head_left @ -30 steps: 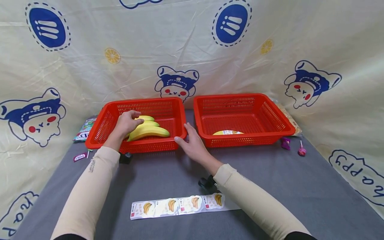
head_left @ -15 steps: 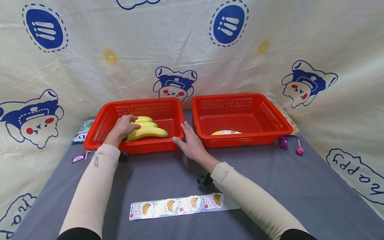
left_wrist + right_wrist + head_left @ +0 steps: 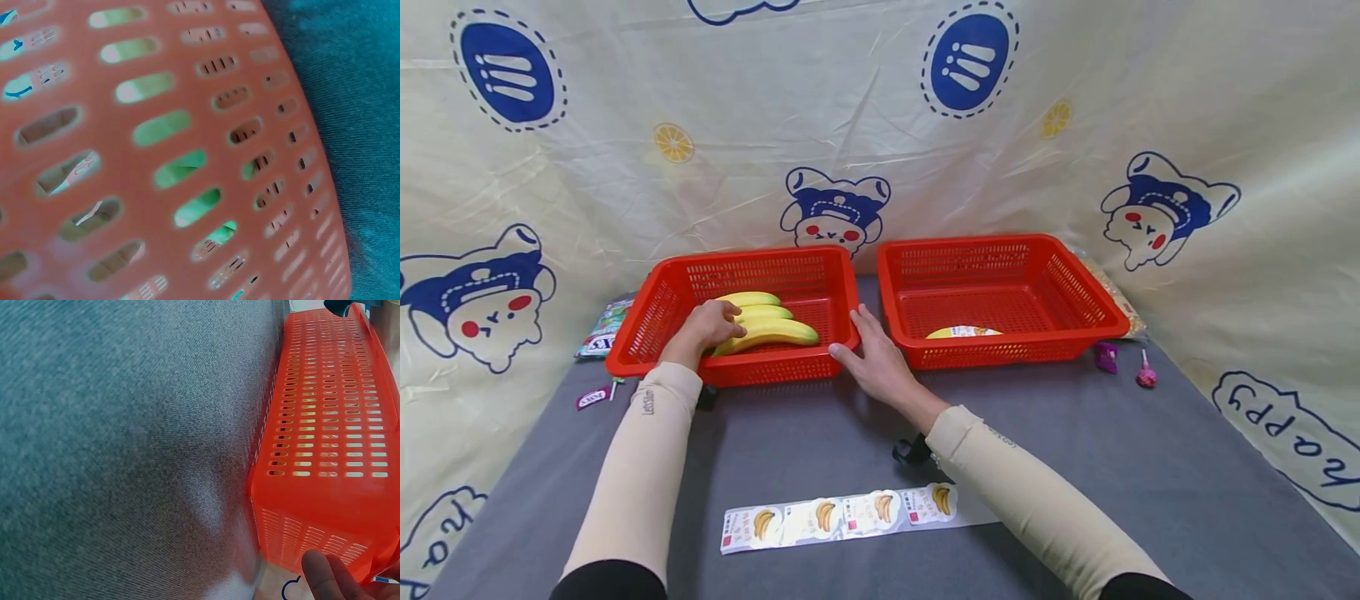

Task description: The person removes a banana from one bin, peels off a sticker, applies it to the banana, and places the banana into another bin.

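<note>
In the head view, my left hand [image 3: 703,329] reaches into the left red basket [image 3: 782,364], at the left ends of several yellow bananas [image 3: 775,332]. Its bent fingers and thumb lie close to the middle and front bananas; whether they touch is unclear. My right hand [image 3: 880,362] rests against that basket's front right corner, fingers along its right side and thumb at the front. The right wrist view shows these fingers [image 3: 320,575] nearly straight beside the basket wall [image 3: 325,494]. Perforated red wall [image 3: 144,206] blocks most of the left wrist view.
A second red basket [image 3: 1007,346] on the right holds a banana with a label [image 3: 966,332]. A strip of banana-picture labels [image 3: 838,521] lies in front. A lollipop [image 3: 1146,375], purple wrapped sweet [image 3: 1106,357], pink wrapper [image 3: 593,397] and snack bag [image 3: 602,333] lie around the baskets.
My left hand has lowered toward the bananas and nearer the basket's front, uncovering more of the far banana. My right hand stays at the basket corner. The head view has shifted slightly.
</note>
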`<act>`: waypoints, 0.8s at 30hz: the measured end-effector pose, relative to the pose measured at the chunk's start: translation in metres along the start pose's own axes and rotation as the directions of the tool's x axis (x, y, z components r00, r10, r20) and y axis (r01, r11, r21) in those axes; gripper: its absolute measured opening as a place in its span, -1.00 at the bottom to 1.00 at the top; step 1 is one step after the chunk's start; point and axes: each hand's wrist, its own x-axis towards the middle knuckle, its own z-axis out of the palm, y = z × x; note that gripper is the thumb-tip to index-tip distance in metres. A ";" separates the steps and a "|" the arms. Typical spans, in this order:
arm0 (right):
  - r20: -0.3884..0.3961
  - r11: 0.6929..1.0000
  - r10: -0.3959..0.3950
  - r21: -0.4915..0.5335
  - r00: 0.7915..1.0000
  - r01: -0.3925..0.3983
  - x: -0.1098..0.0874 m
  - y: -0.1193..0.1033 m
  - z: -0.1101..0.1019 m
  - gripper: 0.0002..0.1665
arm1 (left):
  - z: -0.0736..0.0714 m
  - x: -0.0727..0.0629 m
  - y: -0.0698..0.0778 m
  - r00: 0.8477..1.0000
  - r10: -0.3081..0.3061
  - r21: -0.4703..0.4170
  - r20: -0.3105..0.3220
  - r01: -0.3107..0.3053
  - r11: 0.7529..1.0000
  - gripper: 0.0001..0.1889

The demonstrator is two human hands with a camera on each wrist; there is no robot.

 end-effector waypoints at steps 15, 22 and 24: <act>0.008 1.000 -0.010 0.016 1.000 0.010 0.002 0.000 -0.001 -0.05 | 0.008 0.004 0.004 0.991 0.106 0.106 0.075 -0.114 0.988 -0.44; 0.004 1.000 -0.015 0.013 1.000 0.015 0.001 -0.001 0.000 -0.05 | 0.009 0.003 0.002 0.985 0.083 0.068 0.150 -0.094 0.993 -0.41; 0.004 1.000 -0.014 0.014 1.000 0.014 0.001 -0.001 -0.001 -0.05 | 0.009 0.003 0.002 0.982 0.068 0.057 0.176 -0.079 0.995 -0.40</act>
